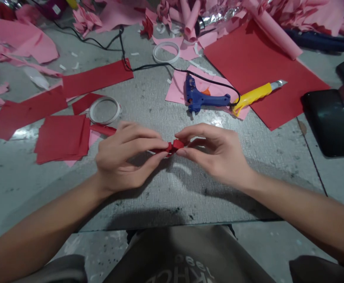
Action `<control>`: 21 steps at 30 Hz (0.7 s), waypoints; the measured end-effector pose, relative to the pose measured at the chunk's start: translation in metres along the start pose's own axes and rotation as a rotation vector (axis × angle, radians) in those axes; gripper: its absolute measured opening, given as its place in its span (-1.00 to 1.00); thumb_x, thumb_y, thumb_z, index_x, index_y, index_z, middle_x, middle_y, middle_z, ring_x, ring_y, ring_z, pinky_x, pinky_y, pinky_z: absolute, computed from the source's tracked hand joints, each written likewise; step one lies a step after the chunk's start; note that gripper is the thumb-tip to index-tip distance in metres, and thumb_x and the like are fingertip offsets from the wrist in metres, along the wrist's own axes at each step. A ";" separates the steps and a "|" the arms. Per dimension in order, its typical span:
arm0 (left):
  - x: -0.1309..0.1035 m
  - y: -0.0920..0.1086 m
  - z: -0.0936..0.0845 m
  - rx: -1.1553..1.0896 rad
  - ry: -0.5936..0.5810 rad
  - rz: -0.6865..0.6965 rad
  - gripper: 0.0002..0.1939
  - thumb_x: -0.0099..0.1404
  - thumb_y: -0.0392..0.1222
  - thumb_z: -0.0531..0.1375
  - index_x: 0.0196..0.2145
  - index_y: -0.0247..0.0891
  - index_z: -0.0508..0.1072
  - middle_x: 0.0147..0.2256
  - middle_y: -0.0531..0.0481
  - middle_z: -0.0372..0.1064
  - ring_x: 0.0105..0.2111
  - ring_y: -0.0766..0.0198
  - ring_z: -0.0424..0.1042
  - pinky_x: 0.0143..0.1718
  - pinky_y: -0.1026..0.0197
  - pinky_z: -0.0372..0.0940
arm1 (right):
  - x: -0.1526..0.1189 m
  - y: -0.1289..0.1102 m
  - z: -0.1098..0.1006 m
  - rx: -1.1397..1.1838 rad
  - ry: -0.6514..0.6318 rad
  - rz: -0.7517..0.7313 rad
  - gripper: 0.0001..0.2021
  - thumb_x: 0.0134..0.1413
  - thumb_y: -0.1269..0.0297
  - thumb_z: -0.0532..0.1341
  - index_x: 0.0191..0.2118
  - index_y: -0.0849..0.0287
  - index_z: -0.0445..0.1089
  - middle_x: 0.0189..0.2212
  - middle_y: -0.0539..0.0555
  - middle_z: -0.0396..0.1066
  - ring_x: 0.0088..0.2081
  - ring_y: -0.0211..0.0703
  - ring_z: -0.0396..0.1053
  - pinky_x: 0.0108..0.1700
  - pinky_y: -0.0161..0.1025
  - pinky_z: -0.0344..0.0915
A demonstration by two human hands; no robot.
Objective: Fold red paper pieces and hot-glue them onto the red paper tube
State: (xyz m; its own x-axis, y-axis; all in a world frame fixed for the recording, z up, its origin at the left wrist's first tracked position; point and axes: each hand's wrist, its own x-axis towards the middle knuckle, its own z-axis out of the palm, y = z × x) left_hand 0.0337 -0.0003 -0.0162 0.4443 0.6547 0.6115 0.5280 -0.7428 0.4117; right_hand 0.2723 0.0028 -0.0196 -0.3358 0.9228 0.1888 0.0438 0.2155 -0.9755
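Note:
A small folded piece of red paper [173,147] is pinched between both hands just above the grey mat [166,196]. My left hand [124,157] grips its left end with thumb and fingers. My right hand [211,151] holds the right end the same way. Most of the paper piece is hidden by my fingertips.
A stack of red paper squares [61,137] and a tape ring [104,111] lie to the left. A blue glue gun [203,97], a yellow utility knife [253,95] and a large red sheet [257,70] lie behind. A black phone [330,122] rests at right. Pink paper scraps crowd the far edge.

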 end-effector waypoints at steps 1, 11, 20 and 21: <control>0.000 0.000 0.000 -0.005 0.003 -0.006 -0.81 0.39 -0.20 0.39 -0.08 0.03 0.56 -0.23 0.07 0.64 -0.32 0.19 0.60 -0.27 -0.01 0.43 | 0.000 0.000 0.000 -0.005 0.008 0.000 -0.88 0.23 0.30 0.46 -0.12 0.08 0.64 -0.21 0.04 0.64 -0.19 -0.11 0.58 -0.11 -0.13 0.60; -0.003 0.002 0.000 0.028 0.044 -0.031 -0.83 0.39 -0.20 0.40 -0.09 0.02 0.58 -0.21 0.06 0.66 -0.28 0.16 0.63 -0.24 -0.03 0.47 | -0.002 -0.001 -0.004 -0.205 -0.074 -0.120 -0.91 0.35 0.32 0.38 -0.10 0.00 0.63 -0.17 0.05 0.66 -0.17 -0.07 0.58 -0.12 -0.11 0.57; -0.001 0.007 -0.002 0.049 0.006 -0.059 -0.87 0.44 -0.21 0.36 -0.09 0.01 0.59 -0.19 0.07 0.66 -0.25 0.19 0.64 -0.18 0.00 0.52 | -0.001 0.002 -0.006 -0.240 -0.104 -0.269 -0.74 0.39 0.40 0.31 -0.01 -0.14 0.66 -0.11 0.03 0.69 -0.09 0.01 0.60 0.05 0.06 0.51; -0.001 0.007 -0.002 0.050 0.002 -0.056 -0.87 0.44 -0.21 0.36 -0.10 0.02 0.59 -0.20 0.07 0.65 -0.25 0.19 0.64 -0.18 0.00 0.52 | -0.001 0.003 -0.005 -0.238 -0.097 -0.268 -0.72 0.38 0.41 0.31 0.00 -0.16 0.66 -0.11 0.03 0.69 -0.09 0.02 0.60 0.05 0.07 0.51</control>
State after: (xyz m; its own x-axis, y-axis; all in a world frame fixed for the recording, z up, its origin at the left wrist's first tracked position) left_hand 0.0356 -0.0058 -0.0125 0.4114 0.6946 0.5901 0.5876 -0.6971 0.4109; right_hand 0.2779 0.0041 -0.0216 -0.4524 0.7914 0.4111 0.1564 0.5242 -0.8371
